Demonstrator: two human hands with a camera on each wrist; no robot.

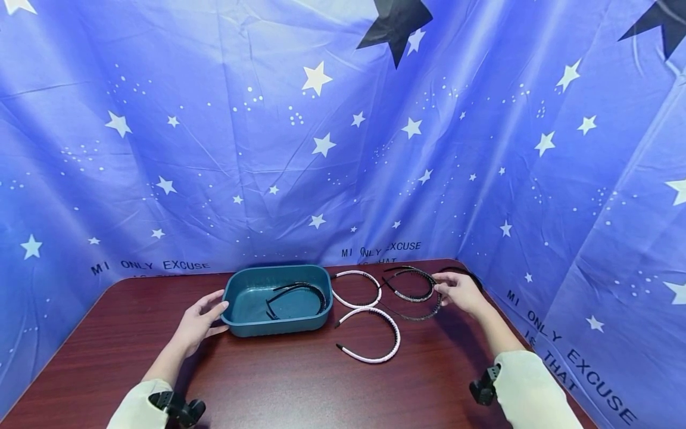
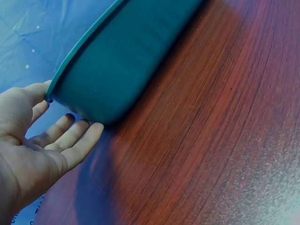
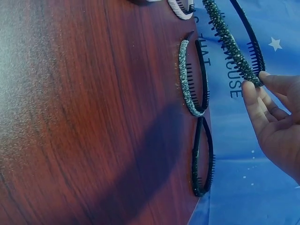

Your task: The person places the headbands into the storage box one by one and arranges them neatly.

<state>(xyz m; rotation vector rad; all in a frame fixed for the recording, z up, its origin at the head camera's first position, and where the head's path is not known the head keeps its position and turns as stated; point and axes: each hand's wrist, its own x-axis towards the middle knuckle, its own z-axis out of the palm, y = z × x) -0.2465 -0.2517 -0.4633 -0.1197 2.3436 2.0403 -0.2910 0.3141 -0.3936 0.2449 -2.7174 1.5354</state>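
My left hand is at the left end of a teal plastic basin, the thumb on its rim and the other fingers by the outer wall. Inside the basin lies a black toothed headband, possibly more than one. Between thumb and fingers, my right hand pinches the bend of a dark glittery headband, held up over the table. Beneath it in the right wrist view are a silver-glitter headband and a black headband on the tabletop.
Two white headbands lie right of the basin, one farther back and one nearer. The reddish-brown wooden table ends at a blue star-patterned curtain behind and along the right side.
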